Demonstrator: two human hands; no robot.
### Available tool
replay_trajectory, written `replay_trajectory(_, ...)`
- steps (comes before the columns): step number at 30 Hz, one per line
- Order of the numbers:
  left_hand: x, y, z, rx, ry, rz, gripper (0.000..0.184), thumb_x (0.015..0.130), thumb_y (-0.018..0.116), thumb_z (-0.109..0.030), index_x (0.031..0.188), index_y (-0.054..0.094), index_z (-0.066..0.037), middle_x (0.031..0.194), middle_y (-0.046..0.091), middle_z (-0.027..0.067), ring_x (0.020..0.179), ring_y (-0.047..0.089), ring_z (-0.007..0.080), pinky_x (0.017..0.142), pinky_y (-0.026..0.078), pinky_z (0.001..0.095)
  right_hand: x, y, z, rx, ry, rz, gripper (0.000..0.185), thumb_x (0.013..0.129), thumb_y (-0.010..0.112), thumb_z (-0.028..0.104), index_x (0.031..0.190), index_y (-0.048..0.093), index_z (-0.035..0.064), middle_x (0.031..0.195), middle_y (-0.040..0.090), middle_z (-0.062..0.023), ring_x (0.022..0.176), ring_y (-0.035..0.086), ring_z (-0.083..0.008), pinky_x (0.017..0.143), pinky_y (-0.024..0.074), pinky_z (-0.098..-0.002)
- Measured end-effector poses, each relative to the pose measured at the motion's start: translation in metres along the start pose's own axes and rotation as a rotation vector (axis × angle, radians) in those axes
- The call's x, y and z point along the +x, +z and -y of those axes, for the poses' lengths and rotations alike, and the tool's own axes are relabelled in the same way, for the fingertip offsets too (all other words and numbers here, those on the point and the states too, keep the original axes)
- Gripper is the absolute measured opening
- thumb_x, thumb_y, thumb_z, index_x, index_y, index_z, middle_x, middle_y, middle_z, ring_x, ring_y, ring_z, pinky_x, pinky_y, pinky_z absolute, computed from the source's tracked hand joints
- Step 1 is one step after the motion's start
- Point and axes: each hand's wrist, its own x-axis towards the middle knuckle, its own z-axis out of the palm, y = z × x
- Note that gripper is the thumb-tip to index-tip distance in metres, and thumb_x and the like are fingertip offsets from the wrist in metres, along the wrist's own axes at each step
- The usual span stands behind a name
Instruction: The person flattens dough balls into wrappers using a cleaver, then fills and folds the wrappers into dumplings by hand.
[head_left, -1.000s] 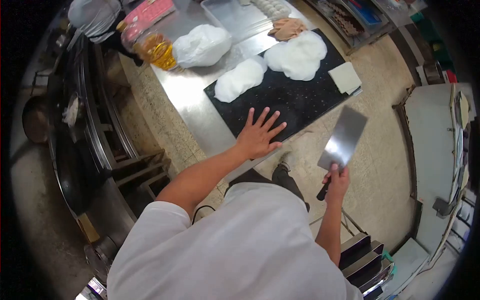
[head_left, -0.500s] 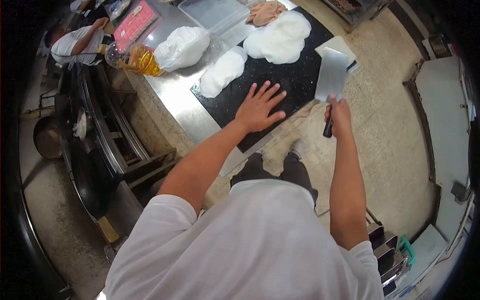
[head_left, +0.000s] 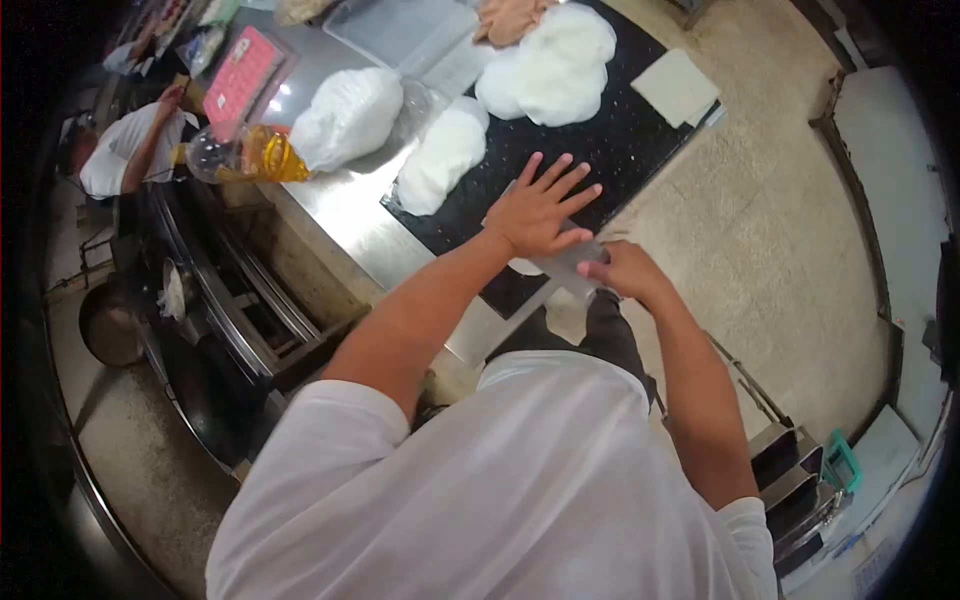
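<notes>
Over black board (head_left: pixel 645 145): left hand (head_left: pixel 532 218) splayed, apparently on cleaver (head_left: pixel 572 266).

And here's the cleaver (head_left: pixel 578 262), broad grey metal blade, blurred and partly covered, lying at a slant over the six o'clock edge of the speckled black board (head_left: pixel 640 150), blade aimed at ten o'clock, grip end towards four! And look, a small pale piece (head_left: pixel 525 267) peeks out at the blade's eight o'clock side, smooth and rounded; whether it's under the steel or just beside, can't tell!
</notes>
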Motion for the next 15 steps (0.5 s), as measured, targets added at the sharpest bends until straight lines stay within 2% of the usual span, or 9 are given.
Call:
replay_trajectory(2,0.006,0.003,0.004,-0.040,-0.042,-0.075,0.071,0.093,0.049,-0.064,0.150,0.044,-0.022,0.160,0.033,0.0125,0.148,0.027,0.0368,0.120,0.014,0.0596,-0.004,0.002,0.009,-0.044,0.023,0.024,0.056,0.085,0.070,0.045,0.106,0.066,-0.0063,0.098,0.070,-0.0276,0.094,0.069,-0.0417,0.083,0.0526,-0.0474)
replay_trajectory(4,-0.006,0.002,-0.005,-0.068,-0.022,-0.068,0.072,0.092,0.049,-0.065,0.150,0.045,-0.022,0.159,0.033,0.0131,0.149,0.026,0.0361,0.120,0.013,0.0595,-0.027,0.031,-0.001,0.021,-0.009,-0.129,0.058,0.082,0.074,0.044,0.111,0.064,-0.0055,0.101,0.070,-0.0273,0.094,0.069,-0.0417,0.083,0.0530,-0.0469)
replay_trajectory(6,-0.034,-0.003,-0.026,-0.060,0.286,0.167,0.073,0.091,0.049,-0.066,0.149,0.046,-0.022,0.158,0.036,0.0118,0.149,0.026,0.0349,0.121,0.010,0.0593,-0.053,0.071,-0.023,0.063,-0.077,-0.092,0.061,0.079,0.078,0.042,0.115,0.060,-0.0040,0.101,0.070,-0.0264,0.096,0.068,-0.0419,0.083,0.0530,-0.0479)
replay_trajectory(7,-0.038,0.000,-0.025,-0.059,0.276,0.169,0.073,0.091,0.049,-0.066,0.149,0.046,-0.022,0.158,0.036,0.0118,0.149,0.026,0.0349,0.121,0.010,0.0593,-0.055,0.076,-0.015,0.062,-0.082,-0.083,0.061,0.079,0.078,0.042,0.115,0.060,-0.0040,0.101,0.070,-0.0264,0.096,0.068,-0.0419,0.083,0.0530,-0.0479)
replay_trajectory(9,-0.036,0.018,-0.024,-0.224,0.353,0.114,0.073,0.089,0.050,-0.066,0.148,0.048,-0.022,0.157,0.039,0.0102,0.149,0.027,0.0339,0.121,0.009,0.0590,-0.060,0.080,0.011,-0.001,0.213,-0.175,0.062,0.077,0.081,0.041,0.116,0.059,-0.0026,0.100,0.070,-0.0261,0.098,0.068,-0.0421,0.083,0.0531,-0.0493)
replay_trajectory(10,-0.026,0.017,-0.015,-0.242,0.356,0.119,0.073,0.089,0.050,-0.066,0.148,0.048,-0.022,0.157,0.039,0.0102,0.149,0.027,0.0339,0.121,0.009,0.0590,-0.050,0.068,0.013,0.003,0.231,-0.167,0.062,0.077,0.081,0.041,0.116,0.059,-0.0026,0.100,0.070,-0.0261,0.098,0.068,-0.0421,0.083,0.0531,-0.0493)
replay_trajectory(12,-0.008,0.004,-0.001,-0.066,0.280,0.126,0.072,0.090,0.050,-0.066,0.147,0.049,-0.022,0.156,0.040,0.0087,0.149,0.028,0.0342,0.121,0.010,0.0592,-0.035,0.044,0.019,-0.122,0.202,-0.196,0.065,0.075,0.082,0.044,0.114,0.060,-0.0027,0.099,0.070,-0.0263,0.099,0.067,-0.0433,0.083,0.0530,-0.0505)
replay_trajectory(13,0.000,0.003,0.006,-0.050,0.297,0.114,0.072,0.090,0.050,-0.066,0.147,0.049,-0.022,0.156,0.040,0.0087,0.149,0.028,0.0342,0.121,0.010,0.0592,-0.031,0.027,0.028,-0.131,0.178,-0.181,0.065,0.074,0.082,0.045,0.113,0.060,-0.0027,0.099,0.069,-0.0268,0.099,0.067,-0.0433,0.083,0.0531,-0.0503)
replay_trajectory(15,0.012,-0.003,0.026,-0.047,0.202,0.041,0.072,0.090,0.051,-0.065,0.147,0.049,-0.022,0.155,0.042,0.0091,0.148,0.029,0.0344,0.120,0.012,0.0595,-0.013,0.007,0.043,-0.155,0.121,-0.199,0.066,0.073,0.082,0.046,0.112,0.060,-0.0027,0.099,0.069,-0.0273,0.099,0.067,-0.0433,0.083,0.0532,-0.0502)
